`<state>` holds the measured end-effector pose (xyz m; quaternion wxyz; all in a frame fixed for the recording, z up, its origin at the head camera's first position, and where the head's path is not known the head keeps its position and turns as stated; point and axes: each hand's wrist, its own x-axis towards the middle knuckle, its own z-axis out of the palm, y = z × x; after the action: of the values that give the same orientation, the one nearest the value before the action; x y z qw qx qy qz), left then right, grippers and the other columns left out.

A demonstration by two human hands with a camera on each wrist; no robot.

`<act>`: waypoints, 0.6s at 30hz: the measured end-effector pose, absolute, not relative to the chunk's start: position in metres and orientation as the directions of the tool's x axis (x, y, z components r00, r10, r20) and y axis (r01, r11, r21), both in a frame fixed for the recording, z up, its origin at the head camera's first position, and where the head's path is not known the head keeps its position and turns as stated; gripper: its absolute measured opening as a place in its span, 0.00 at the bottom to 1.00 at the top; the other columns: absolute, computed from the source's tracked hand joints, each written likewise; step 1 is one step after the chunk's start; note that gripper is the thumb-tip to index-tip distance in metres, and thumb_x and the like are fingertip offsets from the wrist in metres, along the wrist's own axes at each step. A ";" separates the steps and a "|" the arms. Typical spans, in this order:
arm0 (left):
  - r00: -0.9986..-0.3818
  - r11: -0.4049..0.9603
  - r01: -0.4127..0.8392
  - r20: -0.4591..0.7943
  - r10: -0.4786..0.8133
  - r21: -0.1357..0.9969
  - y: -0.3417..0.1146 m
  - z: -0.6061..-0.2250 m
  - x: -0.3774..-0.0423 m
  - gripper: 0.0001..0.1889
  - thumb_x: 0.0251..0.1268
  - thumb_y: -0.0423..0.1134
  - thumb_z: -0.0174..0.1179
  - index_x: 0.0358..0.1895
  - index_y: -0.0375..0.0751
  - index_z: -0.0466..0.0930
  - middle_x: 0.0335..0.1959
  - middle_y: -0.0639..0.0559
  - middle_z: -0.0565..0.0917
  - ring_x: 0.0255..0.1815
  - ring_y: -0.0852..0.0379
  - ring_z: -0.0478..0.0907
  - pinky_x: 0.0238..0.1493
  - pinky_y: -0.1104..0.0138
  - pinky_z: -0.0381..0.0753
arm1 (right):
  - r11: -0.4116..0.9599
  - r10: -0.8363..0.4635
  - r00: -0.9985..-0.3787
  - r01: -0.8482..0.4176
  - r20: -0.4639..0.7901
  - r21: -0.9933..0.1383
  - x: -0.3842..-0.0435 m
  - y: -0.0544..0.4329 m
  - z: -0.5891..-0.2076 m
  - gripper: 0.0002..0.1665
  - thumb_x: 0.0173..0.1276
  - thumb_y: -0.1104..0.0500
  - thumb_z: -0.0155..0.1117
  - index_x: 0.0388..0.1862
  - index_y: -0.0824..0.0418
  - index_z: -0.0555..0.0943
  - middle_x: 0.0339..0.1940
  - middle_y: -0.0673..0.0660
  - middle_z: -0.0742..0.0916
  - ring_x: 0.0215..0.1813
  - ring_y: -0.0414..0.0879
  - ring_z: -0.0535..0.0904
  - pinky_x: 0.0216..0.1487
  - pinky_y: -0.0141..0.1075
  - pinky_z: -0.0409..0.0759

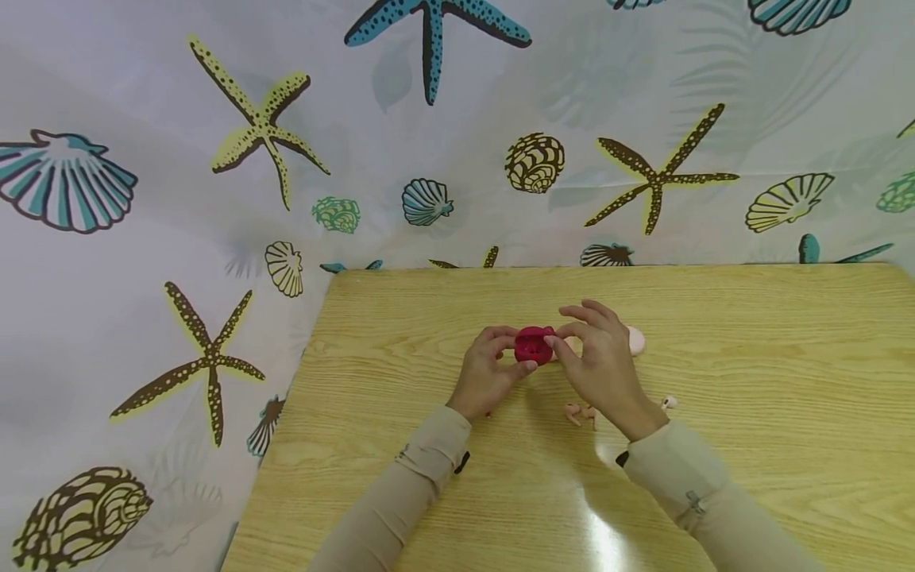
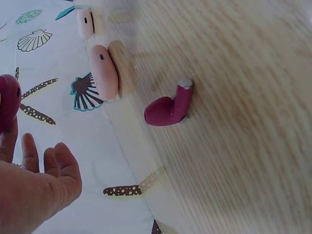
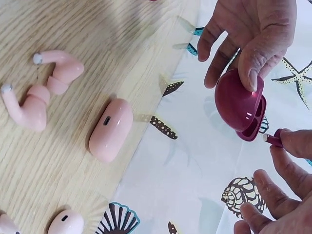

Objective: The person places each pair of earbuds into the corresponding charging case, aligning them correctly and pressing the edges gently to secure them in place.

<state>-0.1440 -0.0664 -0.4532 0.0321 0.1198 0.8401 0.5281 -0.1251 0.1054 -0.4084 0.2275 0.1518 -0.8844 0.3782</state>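
My left hand (image 1: 489, 367) holds a dark magenta earbud charging case (image 1: 534, 346) above the table, with its lid raised. In the right wrist view the case (image 3: 239, 105) is tilted, the left thumb on its shell. My right hand (image 1: 600, 361) is close to the case's opening. Between thumb and index finger it pinches a magenta earbud (image 3: 274, 138), stem end towards the case, a small gap apart; its other fingers are spread. Another magenta earbud (image 2: 168, 108) lies on the wood, seen in the left wrist view.
Two pink earbuds (image 3: 61, 68) lie on the table (image 1: 772, 413) below my right hand. A pink charging case (image 3: 111, 130) and a paler case (image 3: 67, 224) stand behind it. A whitish earbud (image 1: 669, 403) is by the right wrist. A shell-patterned cloth (image 1: 457, 135) hangs behind.
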 end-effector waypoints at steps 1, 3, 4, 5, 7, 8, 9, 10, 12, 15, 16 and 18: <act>-0.970 0.414 0.166 0.072 0.233 0.895 -0.066 -0.453 -0.144 0.12 0.58 0.41 0.67 0.43 0.38 0.84 0.56 0.49 0.77 0.60 0.51 0.72 0.60 0.53 0.72 | 0.658 -0.085 -0.850 -0.440 0.520 -0.611 -0.125 0.104 -0.409 0.07 0.56 0.66 0.71 0.27 0.71 0.85 0.48 0.68 0.86 0.62 0.66 0.73 0.62 0.65 0.64; -0.970 0.414 0.165 0.072 0.231 0.895 -0.066 -0.453 -0.144 0.12 0.58 0.41 0.67 0.42 0.38 0.84 0.56 0.50 0.77 0.60 0.51 0.72 0.60 0.53 0.72 | 0.640 -0.067 -0.842 -0.447 0.535 -0.624 -0.126 0.102 -0.409 0.06 0.55 0.66 0.72 0.26 0.71 0.85 0.48 0.68 0.86 0.62 0.66 0.73 0.63 0.65 0.63; -0.970 0.412 0.166 0.074 0.230 0.896 -0.066 -0.453 -0.144 0.12 0.58 0.41 0.67 0.42 0.38 0.84 0.56 0.50 0.77 0.60 0.51 0.72 0.60 0.53 0.72 | 0.633 -0.059 -0.837 -0.452 0.543 -0.629 -0.126 0.101 -0.409 0.06 0.55 0.67 0.72 0.26 0.71 0.85 0.48 0.68 0.86 0.62 0.66 0.74 0.63 0.65 0.64; -0.971 0.410 0.166 0.075 0.229 0.897 -0.066 -0.453 -0.144 0.12 0.58 0.41 0.67 0.42 0.38 0.84 0.56 0.50 0.77 0.60 0.51 0.72 0.60 0.53 0.72 | 0.625 -0.051 -0.835 -0.455 0.548 -0.635 -0.126 0.100 -0.409 0.06 0.54 0.67 0.72 0.26 0.72 0.85 0.48 0.68 0.86 0.62 0.66 0.74 0.63 0.65 0.64; -0.971 0.407 0.166 0.077 0.227 0.898 -0.066 -0.452 -0.144 0.12 0.58 0.41 0.67 0.41 0.38 0.84 0.56 0.49 0.77 0.60 0.51 0.72 0.59 0.52 0.72 | 0.611 -0.038 -0.832 -0.457 0.553 -0.646 -0.127 0.099 -0.410 0.06 0.54 0.68 0.72 0.26 0.72 0.85 0.48 0.68 0.87 0.62 0.66 0.74 0.63 0.65 0.64; -0.971 0.407 0.169 0.079 0.227 0.898 -0.066 -0.452 -0.144 0.12 0.58 0.41 0.67 0.41 0.38 0.84 0.56 0.49 0.77 0.60 0.51 0.72 0.59 0.52 0.72 | 0.606 -0.032 -0.831 -0.458 0.556 -0.650 -0.127 0.098 -0.410 0.05 0.54 0.68 0.72 0.25 0.72 0.85 0.47 0.68 0.87 0.61 0.66 0.74 0.63 0.65 0.64; -0.971 0.405 0.169 0.080 0.227 0.898 -0.066 -0.452 -0.144 0.12 0.58 0.41 0.67 0.41 0.38 0.84 0.56 0.49 0.77 0.60 0.50 0.72 0.59 0.53 0.72 | 0.601 -0.026 -0.831 -0.456 0.555 -0.656 -0.127 0.097 -0.411 0.05 0.54 0.68 0.72 0.25 0.72 0.85 0.47 0.68 0.87 0.61 0.66 0.74 0.63 0.65 0.64; -0.971 0.405 0.169 0.080 0.226 0.899 -0.066 -0.452 -0.144 0.12 0.58 0.41 0.67 0.41 0.37 0.84 0.56 0.49 0.77 0.60 0.50 0.72 0.59 0.53 0.73 | 0.598 -0.019 -0.833 -0.453 0.554 -0.661 -0.127 0.097 -0.411 0.06 0.54 0.68 0.72 0.25 0.72 0.85 0.48 0.68 0.87 0.62 0.66 0.74 0.63 0.64 0.64; -0.971 0.410 0.172 0.084 0.224 0.896 -0.066 -0.451 -0.144 0.12 0.58 0.41 0.67 0.41 0.38 0.84 0.56 0.49 0.77 0.60 0.50 0.72 0.59 0.53 0.73 | 0.590 -0.004 -0.835 -0.446 0.550 -0.673 -0.127 0.096 -0.412 0.06 0.54 0.68 0.71 0.25 0.73 0.85 0.48 0.68 0.87 0.62 0.65 0.74 0.64 0.63 0.64; -0.971 0.410 0.175 0.088 0.221 0.895 -0.065 -0.451 -0.144 0.12 0.58 0.41 0.67 0.41 0.37 0.84 0.56 0.48 0.77 0.60 0.50 0.72 0.59 0.53 0.73 | 0.575 0.018 -0.844 -0.429 0.535 -0.696 -0.126 0.095 -0.413 0.06 0.54 0.68 0.71 0.26 0.73 0.85 0.48 0.68 0.86 0.63 0.64 0.73 0.65 0.61 0.64; -0.971 0.411 0.176 0.090 0.221 0.895 -0.065 -0.451 -0.143 0.12 0.58 0.41 0.67 0.41 0.37 0.84 0.56 0.48 0.77 0.60 0.49 0.72 0.59 0.52 0.73 | 0.569 0.026 -0.848 -0.423 0.530 -0.705 -0.126 0.094 -0.413 0.06 0.55 0.67 0.71 0.26 0.72 0.85 0.49 0.67 0.86 0.63 0.63 0.73 0.65 0.61 0.64; -0.971 0.411 0.177 0.092 0.219 0.894 -0.065 -0.450 -0.143 0.12 0.58 0.41 0.67 0.41 0.37 0.84 0.56 0.48 0.77 0.60 0.49 0.72 0.59 0.52 0.73 | 0.560 0.040 -0.851 -0.415 0.524 -0.717 -0.126 0.092 -0.415 0.06 0.54 0.67 0.71 0.26 0.72 0.85 0.49 0.67 0.86 0.63 0.63 0.73 0.65 0.61 0.63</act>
<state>-0.1432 -0.0651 -0.4503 0.0198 0.1181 0.8398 0.5295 -0.1256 0.0923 -0.4153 0.2497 0.1109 -0.8472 0.4556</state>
